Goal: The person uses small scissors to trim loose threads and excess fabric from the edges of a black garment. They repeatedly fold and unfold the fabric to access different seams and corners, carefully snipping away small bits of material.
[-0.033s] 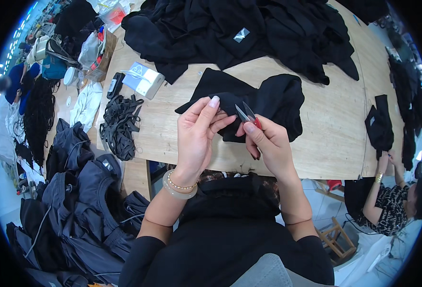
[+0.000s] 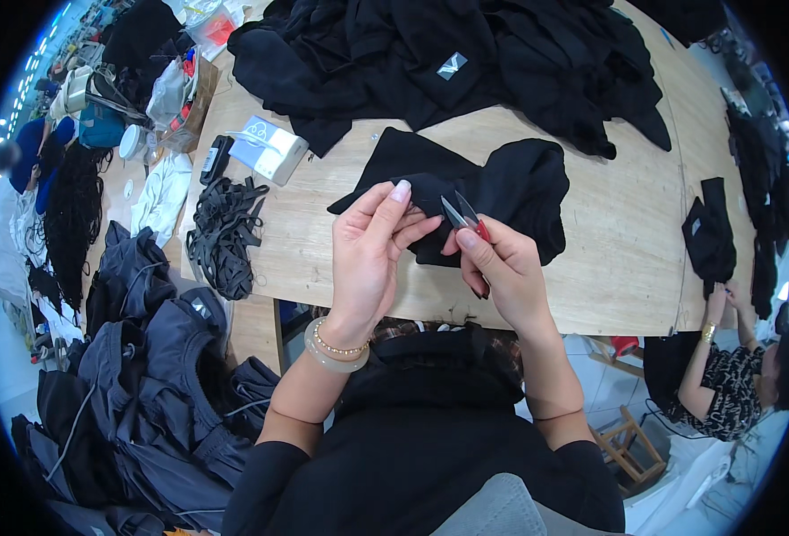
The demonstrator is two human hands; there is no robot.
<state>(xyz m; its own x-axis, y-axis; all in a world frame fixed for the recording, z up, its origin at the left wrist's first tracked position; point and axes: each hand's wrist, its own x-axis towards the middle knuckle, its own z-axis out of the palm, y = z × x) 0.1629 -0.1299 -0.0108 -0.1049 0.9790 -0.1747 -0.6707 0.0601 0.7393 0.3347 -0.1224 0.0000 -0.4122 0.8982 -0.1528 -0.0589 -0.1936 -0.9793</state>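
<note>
My right hand is closed around small thread snips with red handles. Their two bright blades are parted and point up and away from me. Just left of the blades, my left hand is in a pinch, thumb against forefinger, with another fingertip reaching toward the snips. What it pinches is too small or hidden to tell. Behind both hands a black garment lies bunched on the wooden table; I cannot tell whether my left fingers hold part of it.
A large heap of black garments covers the table's far side. To the left lie a tangle of dark straps and a white-and-blue box. Dark garments are piled at my lower left. Another person handles black cloth at the right.
</note>
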